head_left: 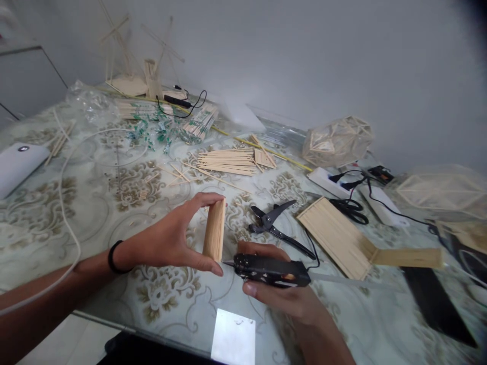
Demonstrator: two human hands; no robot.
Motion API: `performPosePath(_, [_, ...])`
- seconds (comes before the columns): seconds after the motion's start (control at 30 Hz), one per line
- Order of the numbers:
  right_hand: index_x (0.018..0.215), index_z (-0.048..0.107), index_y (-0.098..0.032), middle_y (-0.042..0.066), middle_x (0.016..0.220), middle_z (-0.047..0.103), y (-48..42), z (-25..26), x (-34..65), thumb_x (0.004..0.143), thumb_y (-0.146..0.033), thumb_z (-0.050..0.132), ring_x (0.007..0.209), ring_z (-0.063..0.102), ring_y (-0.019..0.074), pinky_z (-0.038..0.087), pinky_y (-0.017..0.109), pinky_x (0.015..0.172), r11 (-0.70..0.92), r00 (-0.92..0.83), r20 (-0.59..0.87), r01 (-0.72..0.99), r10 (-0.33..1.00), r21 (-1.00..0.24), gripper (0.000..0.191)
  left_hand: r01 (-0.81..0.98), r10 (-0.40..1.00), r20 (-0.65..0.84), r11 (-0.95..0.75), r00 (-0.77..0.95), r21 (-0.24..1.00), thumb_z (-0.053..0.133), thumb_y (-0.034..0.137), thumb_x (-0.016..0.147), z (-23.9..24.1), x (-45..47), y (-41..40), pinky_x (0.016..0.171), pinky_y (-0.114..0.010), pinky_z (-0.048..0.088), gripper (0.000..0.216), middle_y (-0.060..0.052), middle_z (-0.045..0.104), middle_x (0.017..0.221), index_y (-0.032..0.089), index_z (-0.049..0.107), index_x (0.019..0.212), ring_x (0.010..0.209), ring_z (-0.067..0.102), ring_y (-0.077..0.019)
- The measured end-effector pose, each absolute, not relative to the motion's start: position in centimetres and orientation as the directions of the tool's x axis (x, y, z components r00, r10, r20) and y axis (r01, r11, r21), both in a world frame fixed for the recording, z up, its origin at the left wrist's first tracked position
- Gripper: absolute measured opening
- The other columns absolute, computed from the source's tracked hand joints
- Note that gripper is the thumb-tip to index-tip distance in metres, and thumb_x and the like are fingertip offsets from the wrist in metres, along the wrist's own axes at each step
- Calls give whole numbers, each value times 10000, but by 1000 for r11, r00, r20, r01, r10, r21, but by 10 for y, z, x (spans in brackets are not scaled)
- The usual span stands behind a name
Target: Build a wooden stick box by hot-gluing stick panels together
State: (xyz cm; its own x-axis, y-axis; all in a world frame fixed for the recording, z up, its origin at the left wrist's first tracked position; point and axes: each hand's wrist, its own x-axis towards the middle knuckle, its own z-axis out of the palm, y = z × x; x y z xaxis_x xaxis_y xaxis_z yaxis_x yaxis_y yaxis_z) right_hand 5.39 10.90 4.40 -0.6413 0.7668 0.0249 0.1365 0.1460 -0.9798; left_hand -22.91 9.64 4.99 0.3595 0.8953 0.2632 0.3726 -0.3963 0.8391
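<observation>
My left hand [173,238] pinches a small wooden panel of glued sticks [214,229] upright between thumb and fingers, just above the table. My right hand [283,291] is wrapped round a black glue gun [268,268], whose nozzle points left at the panel's lower edge. A black band sits on my left wrist [113,257].
Black cutting pliers [276,223] lie just beyond my hands. A larger stick panel [337,235] lies to the right, with scissors [352,209], a power strip [327,180] and stick frames [338,139]. A pile of loose sticks [228,161] and a white cable [64,203] lie behind and left.
</observation>
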Motion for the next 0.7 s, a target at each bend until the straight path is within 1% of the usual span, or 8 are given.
performPosePath(0.13, [923,790,-314,6,761,670,109,45,53,857,-519,851,642,599,201,570,356,586,176,-649,23,173,761,-969,224,376,891,264,-403,369,834,991,578,699,51,-229,97,1288,-622,431,1060,-164,534,1597,301,434,1557,1519,520,-407])
performPosePath(0.23, [975,803,-323,17,796,699,109,45,53,844,-530,862,663,640,213,606,371,592,178,-620,35,170,784,-969,251,386,892,260,-402,369,830,985,559,711,51,-228,96,1283,-628,437,1044,-166,533,1599,304,429,1556,1520,521,-411])
performPosePath(0.37, [1013,811,-342,10,795,714,108,38,56,869,-488,853,646,657,208,625,372,591,189,-645,44,158,763,-969,209,389,891,261,-404,371,828,989,571,700,52,-228,96,1280,-616,444,1061,-163,547,1590,305,430,1562,1511,533,-407])
performPosePath(0.43, [1111,804,-363,22,895,770,106,30,59,853,-478,875,702,712,226,656,395,631,189,-609,68,138,791,-972,291,395,895,253,-397,368,828,995,580,685,51,-228,96,1279,-614,445,1081,-159,550,1590,312,431,1568,1509,534,-407])
performPosePath(0.53, [1252,775,-394,44,1109,815,102,21,64,832,-464,907,871,791,268,697,440,740,175,-526,92,110,845,-978,446,395,895,255,-398,367,828,991,531,702,49,-229,95,1271,-616,448,1070,-163,549,1597,306,423,1581,1509,533,-411])
performPosePath(0.6, [1260,779,-399,45,1145,817,101,17,65,839,-450,907,912,805,276,705,452,778,170,-527,89,109,845,-979,443,396,892,255,-401,373,826,985,502,715,48,-229,95,1265,-618,453,1061,-170,541,1607,297,414,1585,1513,531,-413])
performPosePath(0.7, [1268,778,-418,34,1125,824,101,15,67,849,-431,904,881,811,265,708,430,756,177,-550,99,91,830,-980,438,406,893,237,-393,382,825,985,514,709,49,-228,94,1265,-623,451,1072,-179,531,1614,286,406,1581,1520,522,-416])
